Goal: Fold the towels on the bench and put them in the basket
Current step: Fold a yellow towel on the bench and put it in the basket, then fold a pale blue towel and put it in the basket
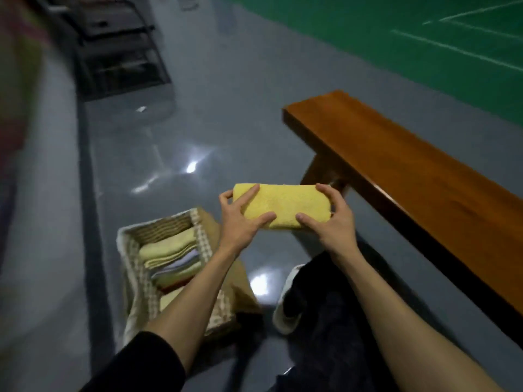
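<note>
A folded yellow towel (283,206) is held in the air between both hands, above the grey floor and left of the bench. My left hand (240,222) grips its left end, thumb on top and fingers over the far edge. My right hand (331,219) grips its right end the same way. The woven basket (127,250) with a checked cloth liner stands on the floor at lower left, below and left of the towel. Several folded towels (172,256) in pale yellow, white and striped colours lie stacked inside it. The wooden bench (410,176) on the right has nothing on its visible top.
My leg in dark trousers and a white shoe (285,301) rest on the floor between basket and bench. A flat brown piece (243,281) lies under the basket. Dark metal racks (119,52) stand at the far left. A green court floor (396,29) lies beyond.
</note>
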